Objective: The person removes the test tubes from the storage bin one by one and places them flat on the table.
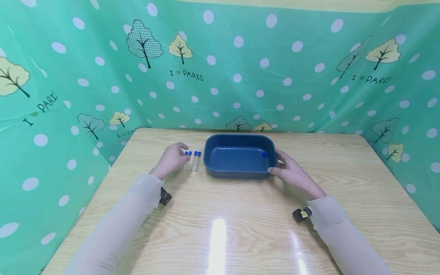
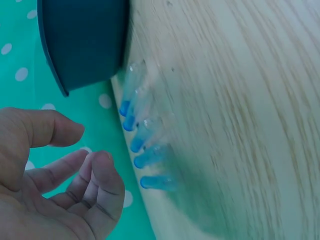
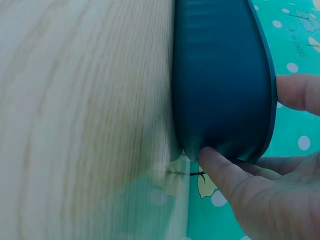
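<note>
A dark blue plastic basin point(image 1: 237, 175) stands on the table, and my right hand point(image 1: 291, 170) grips its right end, thumb over the rim and fingers against the outer wall. Inside, near that end, lies a clear tube with a blue cap point(image 1: 264, 154). To the basin's left, several clear blue-capped tubes point(image 1: 196, 163) lie side by side. My left hand point(image 1: 172, 159) hovers at the left of this row, its fingers loosely bent. In the left wrist view, nothing shows between its thumb and fingers, and the tubes point(image 2: 152, 157) lie apart from them.
The light wood table point(image 1: 254, 221) carries the basin and tubes. Behind and at the sides hangs a green dotted cloth point(image 1: 237, 61) printed with trees, close to the table's far edge. Dark wrist cameras point(image 1: 165, 196) sit at both cuffs.
</note>
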Motion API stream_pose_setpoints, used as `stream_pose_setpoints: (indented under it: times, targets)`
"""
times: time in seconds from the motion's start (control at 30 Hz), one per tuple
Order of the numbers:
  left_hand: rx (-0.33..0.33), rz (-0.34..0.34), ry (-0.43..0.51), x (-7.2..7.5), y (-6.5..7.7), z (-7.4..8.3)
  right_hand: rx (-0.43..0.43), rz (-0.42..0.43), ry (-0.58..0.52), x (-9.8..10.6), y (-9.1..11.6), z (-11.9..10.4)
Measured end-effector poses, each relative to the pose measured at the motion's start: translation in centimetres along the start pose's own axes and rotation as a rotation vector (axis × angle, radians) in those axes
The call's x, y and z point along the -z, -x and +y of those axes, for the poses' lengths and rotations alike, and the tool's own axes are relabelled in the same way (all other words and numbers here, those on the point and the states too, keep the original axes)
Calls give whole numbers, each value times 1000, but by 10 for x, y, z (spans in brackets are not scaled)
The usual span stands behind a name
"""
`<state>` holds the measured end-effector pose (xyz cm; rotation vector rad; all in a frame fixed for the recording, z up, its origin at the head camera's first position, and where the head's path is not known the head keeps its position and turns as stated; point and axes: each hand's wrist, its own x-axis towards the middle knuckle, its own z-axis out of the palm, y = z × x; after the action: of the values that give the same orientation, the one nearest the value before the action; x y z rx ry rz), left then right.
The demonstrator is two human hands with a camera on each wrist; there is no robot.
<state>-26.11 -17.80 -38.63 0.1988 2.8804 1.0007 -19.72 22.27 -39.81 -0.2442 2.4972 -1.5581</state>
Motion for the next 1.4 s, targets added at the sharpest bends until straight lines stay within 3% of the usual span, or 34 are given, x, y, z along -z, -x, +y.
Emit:
stream_pose_setpoints:
  times: [0.33,1.0,1.4]
  targets:
    - [-63,49,14,-6,4,14,11,8,-8,0,1,3]
    - [-172,86,18,-14,13,48,16,8,-17,-1,-1,3]
    - [-251,124,-13,-23,9,63,49,6,-35,-3,-3,3]
